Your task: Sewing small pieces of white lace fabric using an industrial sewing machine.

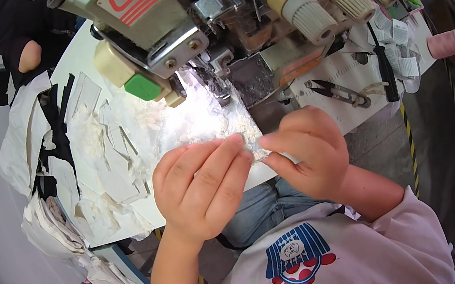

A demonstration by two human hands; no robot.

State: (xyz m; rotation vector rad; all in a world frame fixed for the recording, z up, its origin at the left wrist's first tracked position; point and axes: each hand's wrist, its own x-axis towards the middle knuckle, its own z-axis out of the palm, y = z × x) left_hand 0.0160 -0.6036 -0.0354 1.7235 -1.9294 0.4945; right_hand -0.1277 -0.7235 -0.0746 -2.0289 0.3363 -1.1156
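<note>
White lace fabric (200, 119) lies under the presser foot (222, 96) of an overlock sewing machine (161, 33), brightly lit by its lamp. At the near end of this cloth, my left hand (202, 188) bends its fingers together over the edge, fingertips on the lace. Facing it from the right, my right hand (314, 154) pinches the same edge between thumb and forefinger. The fingertips of both hands almost meet, a short way in front of the presser foot. A small greyish patch shows between them, too small to make out.
Scissor-like thread snips (340, 93) and a black-handled screwdriver (385, 70) lie on the right, near a pink thread cone (445, 45). White labels (402, 46) hang there. Fabric scraps (101, 145) cover the left table. Another person's arm (29, 56) shows at far left.
</note>
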